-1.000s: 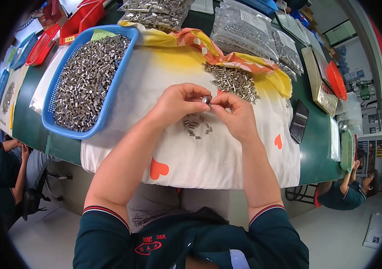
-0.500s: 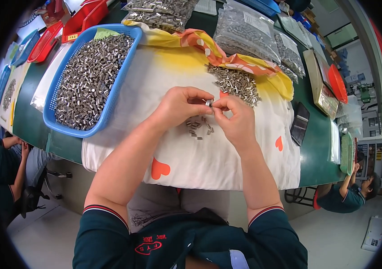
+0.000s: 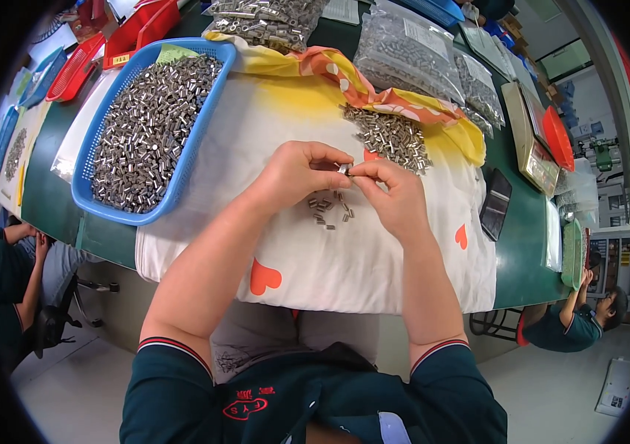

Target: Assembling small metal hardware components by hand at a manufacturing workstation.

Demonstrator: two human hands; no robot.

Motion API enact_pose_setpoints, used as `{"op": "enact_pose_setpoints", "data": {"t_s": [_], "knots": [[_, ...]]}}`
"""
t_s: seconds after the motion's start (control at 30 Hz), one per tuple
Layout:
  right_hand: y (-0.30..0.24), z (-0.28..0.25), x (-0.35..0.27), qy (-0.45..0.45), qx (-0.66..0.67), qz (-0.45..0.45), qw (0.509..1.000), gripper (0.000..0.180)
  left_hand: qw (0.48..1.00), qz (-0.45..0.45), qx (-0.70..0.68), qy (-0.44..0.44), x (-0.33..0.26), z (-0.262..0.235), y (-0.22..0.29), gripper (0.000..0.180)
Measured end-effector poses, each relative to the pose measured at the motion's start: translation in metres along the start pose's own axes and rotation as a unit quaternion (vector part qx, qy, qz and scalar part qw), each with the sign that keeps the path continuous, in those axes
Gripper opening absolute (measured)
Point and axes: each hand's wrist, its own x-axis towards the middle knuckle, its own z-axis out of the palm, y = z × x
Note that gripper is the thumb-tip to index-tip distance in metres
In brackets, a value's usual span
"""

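Between its thumb and fingers my left hand (image 3: 302, 172) pinches a small shiny metal sleeve (image 3: 344, 169). My right hand (image 3: 393, 194) meets it from the right, thumb and index finger pressed together at the sleeve; whether they grip that piece or a second one is too small to tell. Just below my hands, several loose metal sleeves (image 3: 322, 211) lie scattered on the white cloth (image 3: 359, 274). Beyond my right hand a heap of metal sleeves (image 3: 393, 139) spreads up to the cloth's folded yellow and orange edge (image 3: 374, 96).
A blue basket (image 3: 80, 159) full of metal sleeves stands at the left. Plastic bags of metal parts (image 3: 407, 52) line the back. A black wallet-like case (image 3: 495, 205) lies on the green table (image 3: 518, 255) at the right. Co-workers sit at the far left (image 3: 8, 281) and far right (image 3: 570, 325).
My right hand has turned slightly, its wrist shifting a little to the right, and its fingers are straighter. My left hand stays almost where it was, with the sleeve in it.
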Motion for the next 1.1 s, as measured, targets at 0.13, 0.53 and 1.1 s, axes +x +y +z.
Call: {"op": "enact_pose_setpoints", "data": {"t_s": [0.13,0.53,1.1], "knots": [[0.005,-0.002,0.002,-0.058,0.106,0.119,0.985,0.009,0.998,0.012,0.052,-0.014,-0.001,0.002,0.004,0.028],[0.049,-0.015,0.014,0.096,-0.151,0.086,0.980,0.009,0.999,-0.021,-0.014,-0.021,0.003,-0.002,0.001,0.025],[0.005,-0.002,0.003,-0.046,0.138,0.059,0.988,0.007,0.999,0.004,-0.038,-0.026,0.002,-0.003,-0.004,0.031]]}}
